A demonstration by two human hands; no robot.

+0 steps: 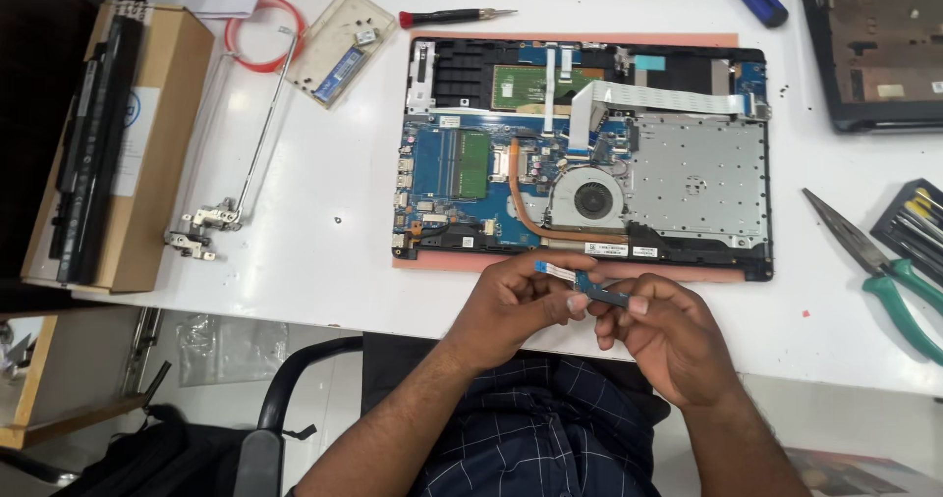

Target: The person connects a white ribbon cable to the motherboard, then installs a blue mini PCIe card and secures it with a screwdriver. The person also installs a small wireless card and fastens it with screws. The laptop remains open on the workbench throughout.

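Both hands hold a small blue circuit board [592,286] with a short flat ribbon cable at its left end, just in front of the table edge. My left hand [516,305] pinches the cable end between thumb and fingers. My right hand [658,330] grips the board's right end. Directly beyond them lies an opened laptop base [697,178] with its motherboard, fan [592,200] and copper heat pipe exposed, resting on a pink mat [413,259].
A red-handled screwdriver [452,16] lies behind the laptop. Metal hinge brackets [211,220] and a clear tray [339,40] of small parts sit left, beside a cardboard box [147,163] bearing a black battery. Green-handled pliers [884,271], a bit set and another laptop shell [874,45] are right.
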